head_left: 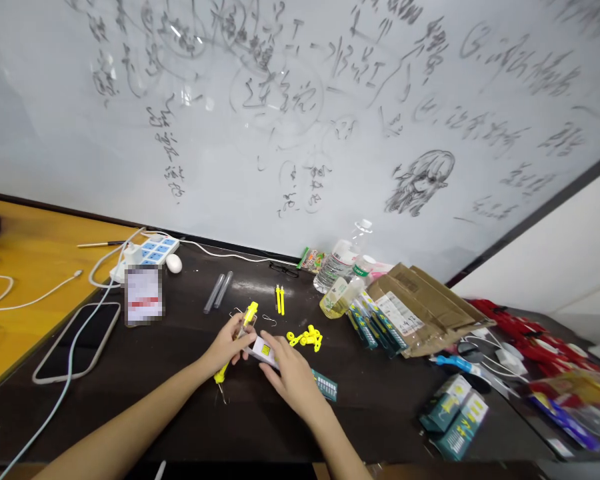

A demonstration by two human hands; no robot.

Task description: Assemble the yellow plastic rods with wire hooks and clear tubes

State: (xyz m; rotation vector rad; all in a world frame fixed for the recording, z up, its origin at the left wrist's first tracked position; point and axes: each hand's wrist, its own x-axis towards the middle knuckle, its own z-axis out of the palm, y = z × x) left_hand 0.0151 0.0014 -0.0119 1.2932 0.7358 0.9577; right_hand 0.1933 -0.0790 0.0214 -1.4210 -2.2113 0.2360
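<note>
My left hand [229,345] is closed around a slim tube with yellow ends, which looks like a spring scale [251,311]; a thin wire hook sticks out of its lower end. My right hand [294,373] grips a small whitish box with a yellow square label [265,348], right beside the left fingertips. Part of the box is hidden under my fingers. Loose yellow plastic parts [307,338] lie just beyond my right hand. Two thin yellow rods [279,300] and a bent wire hook [269,320] are farther back. A green printed carton [326,386] shows partly behind my right wrist.
Two clear tubes [219,292] lie near the back. To the left are a phone [77,343] and a power strip [163,250] with cables. Bottles [337,265], a cardboard parcel [420,307], green boxes [460,427] and scissors [453,362] occupy the right. A whiteboard [205,153] stands behind.
</note>
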